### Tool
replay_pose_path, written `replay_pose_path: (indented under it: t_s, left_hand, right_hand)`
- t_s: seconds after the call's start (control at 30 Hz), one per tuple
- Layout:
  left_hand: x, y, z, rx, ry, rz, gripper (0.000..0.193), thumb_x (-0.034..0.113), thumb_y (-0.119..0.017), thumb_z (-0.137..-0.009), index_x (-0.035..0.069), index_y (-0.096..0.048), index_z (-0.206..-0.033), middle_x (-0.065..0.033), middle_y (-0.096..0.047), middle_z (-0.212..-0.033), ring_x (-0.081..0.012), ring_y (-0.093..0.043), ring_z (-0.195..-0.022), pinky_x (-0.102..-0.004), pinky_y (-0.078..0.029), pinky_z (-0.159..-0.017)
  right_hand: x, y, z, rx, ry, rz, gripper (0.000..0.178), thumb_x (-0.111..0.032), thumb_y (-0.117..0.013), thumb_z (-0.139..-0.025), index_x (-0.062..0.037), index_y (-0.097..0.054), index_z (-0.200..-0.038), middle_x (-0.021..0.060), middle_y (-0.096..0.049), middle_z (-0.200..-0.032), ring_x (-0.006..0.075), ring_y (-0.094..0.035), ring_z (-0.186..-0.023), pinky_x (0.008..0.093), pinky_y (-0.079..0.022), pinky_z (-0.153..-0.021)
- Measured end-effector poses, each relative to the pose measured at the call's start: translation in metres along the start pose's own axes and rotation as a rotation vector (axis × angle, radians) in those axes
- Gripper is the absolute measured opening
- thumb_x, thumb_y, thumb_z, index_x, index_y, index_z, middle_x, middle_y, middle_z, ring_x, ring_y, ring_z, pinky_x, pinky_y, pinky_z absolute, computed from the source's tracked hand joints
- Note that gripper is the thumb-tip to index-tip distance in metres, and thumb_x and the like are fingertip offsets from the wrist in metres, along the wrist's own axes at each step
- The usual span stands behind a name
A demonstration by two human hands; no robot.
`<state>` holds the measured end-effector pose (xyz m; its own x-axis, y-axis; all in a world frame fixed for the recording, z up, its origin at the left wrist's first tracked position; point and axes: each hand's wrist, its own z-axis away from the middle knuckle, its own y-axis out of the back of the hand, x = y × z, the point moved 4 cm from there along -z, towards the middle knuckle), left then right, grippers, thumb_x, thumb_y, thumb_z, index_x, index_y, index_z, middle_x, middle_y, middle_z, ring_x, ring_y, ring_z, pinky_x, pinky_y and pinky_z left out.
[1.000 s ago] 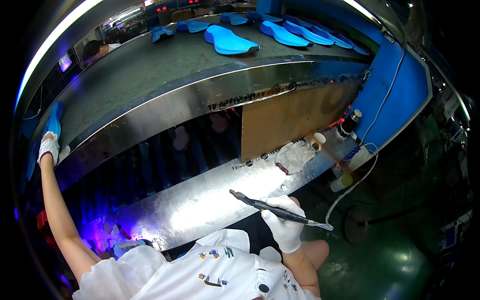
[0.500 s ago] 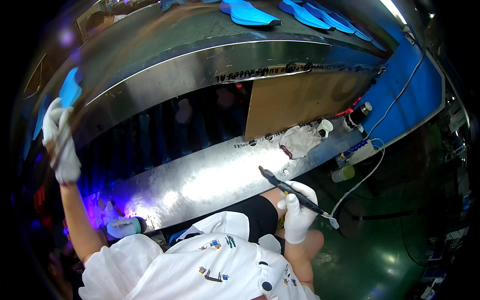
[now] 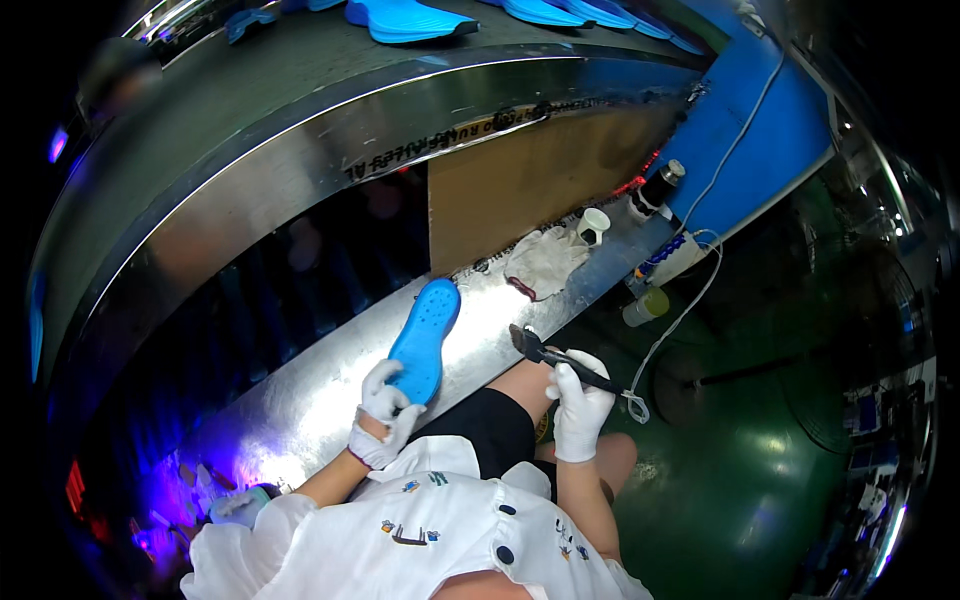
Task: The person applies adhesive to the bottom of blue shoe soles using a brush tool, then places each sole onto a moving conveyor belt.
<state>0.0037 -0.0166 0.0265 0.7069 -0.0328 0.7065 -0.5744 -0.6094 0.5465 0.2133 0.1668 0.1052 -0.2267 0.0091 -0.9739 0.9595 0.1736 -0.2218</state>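
A blue shoe sole (image 3: 428,335), dotted with small holes at its far end, stands tilted over the bright metal ledge. My left hand (image 3: 382,415), in a white glove, grips its near end between thumb and fingers. To the right, my gloved right hand (image 3: 580,412) is closed around the black handle of a brush (image 3: 562,360). The brush's dark bristle tip points left toward the sole and is apart from it. From the handle's rear end a thin pale tube (image 3: 668,330) runs up to the right.
Blue soles (image 3: 405,20) lie on the green belt (image 3: 280,75) above. On the metal ledge (image 3: 305,415) are a crumpled white glove (image 3: 545,262), a white cup (image 3: 594,224) and a black thermos (image 3: 655,190). Brown cardboard (image 3: 540,180) covers part of the dark opening. A yellowish jar (image 3: 647,306) is beside the ledge's end.
My left hand has come down from the belt at the far left with a blue sole, now over the ledge. The brush in my right hand has turned, showing its bristles broadside.
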Motion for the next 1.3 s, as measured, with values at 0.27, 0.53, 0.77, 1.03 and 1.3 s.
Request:
replay_pose_path:
  t_s: [0.27, 0.53, 0.77, 1.03, 1.3]
  left_hand:
    - [-0.076, -0.051, -0.041, -0.071, 1.077, 1.754, 0.094, 0.078, -0.024, -0.092, 0.002, -0.043, -0.144, -0.0205, -0.06, -0.13, -0.0308, -0.06, -0.115, -0.0432, -0.051, -0.092]
    - [-0.004, -0.072, -0.06, -0.163, 1.16, 1.82, 0.09, 0.074, -0.015, -0.096, -0.001, -0.05, -0.133, -0.0268, -0.062, -0.115, -0.0393, -0.067, -0.096, -0.0514, -0.059, -0.083]
    - [0.016, -0.067, -0.08, -0.109, 0.918, 2.02, 0.083, 0.07, -0.032, -0.096, 0.002, -0.045, -0.142, -0.0321, -0.056, -0.129, -0.045, -0.06, -0.113, -0.0536, -0.049, -0.1]
    - [0.043, -0.066, -0.077, -0.065, 0.841, 2.258, 0.076, 0.068, -0.044, -0.094, 0.008, -0.048, -0.14, -0.0187, -0.059, -0.13, -0.0329, -0.06, -0.114, -0.0487, -0.049, -0.102]
    - [0.054, -0.061, -0.082, -0.226, 0.719, 2.277, 0.087, 0.078, -0.041, -0.089, 0.006, -0.051, -0.137, -0.0227, -0.06, -0.126, -0.0378, -0.061, -0.112, -0.0518, -0.051, -0.098]
  right_hand:
    - [0.011, -0.013, -0.002, -0.074, -0.048, -0.126, 0.017, -0.004, -0.067, -0.089, 0.0058, -0.063, -0.102, 0.0049, -0.063, -0.075, 0.0095, -0.057, -0.062, 0.0226, -0.048, -0.057]
    - [0.04, -0.034, -0.012, -0.262, 0.015, 0.321, 0.016, -0.006, -0.07, -0.089, 0.0022, -0.064, -0.101, 0.005, -0.064, -0.078, 0.0115, -0.061, -0.066, 0.026, -0.051, -0.062]
    - [-0.033, -0.095, 0.02, -0.619, 0.785, 0.899, 0.019, -0.01, -0.08, -0.075, -0.0052, -0.07, -0.09, 0.0105, -0.068, -0.082, 0.0275, -0.065, -0.07, 0.036, -0.053, -0.062]
    - [-0.057, -0.102, 0.017, -0.484, 0.904, 0.68, 0.027, -0.001, -0.08, -0.074, -0.0033, -0.069, -0.098, 0.0103, -0.07, -0.087, 0.0269, -0.065, -0.068, 0.0341, -0.051, -0.06]
    - [-0.06, -0.091, 0.03, -0.555, 0.84, 0.574, 0.021, -0.006, -0.079, -0.077, -0.0047, -0.069, -0.096, 0.0097, -0.068, -0.085, 0.0289, -0.065, -0.072, 0.0365, -0.052, -0.066]
